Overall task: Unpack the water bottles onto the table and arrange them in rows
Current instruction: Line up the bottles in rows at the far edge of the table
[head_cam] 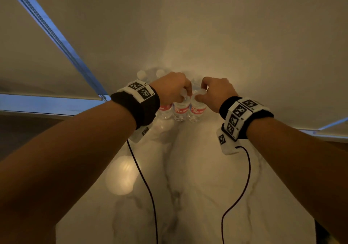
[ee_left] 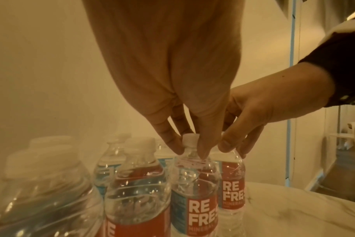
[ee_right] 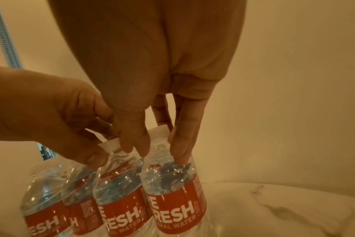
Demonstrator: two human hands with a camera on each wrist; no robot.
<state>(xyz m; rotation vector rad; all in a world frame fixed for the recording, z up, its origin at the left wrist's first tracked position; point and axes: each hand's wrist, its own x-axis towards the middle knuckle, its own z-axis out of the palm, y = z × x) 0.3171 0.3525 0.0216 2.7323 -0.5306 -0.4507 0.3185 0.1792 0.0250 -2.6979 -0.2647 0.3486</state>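
Clear water bottles with red labels stand in a row on the marble table (head_cam: 188, 168) near its far edge. My left hand (head_cam: 185, 93) pinches one bottle (ee_left: 192, 184) at the neck, just under its white cap (ee_left: 189, 140). My right hand (ee_right: 159, 154) grips the neck of the bottle (ee_right: 172, 192) right beside it, on the right. The two held bottles touch side by side (head_cam: 180, 110) (head_cam: 196, 110). A third labelled bottle (head_cam: 165, 110) stands to their left, partly hidden by my left wrist.
Several more bottles (ee_left: 111, 160) stand behind and to the left, their caps (head_cam: 141, 74) near the wall. A blind with a bead chain (head_cam: 47, 27) hangs at left. Two thin cables (head_cam: 146, 187) run from my wrists across the table.
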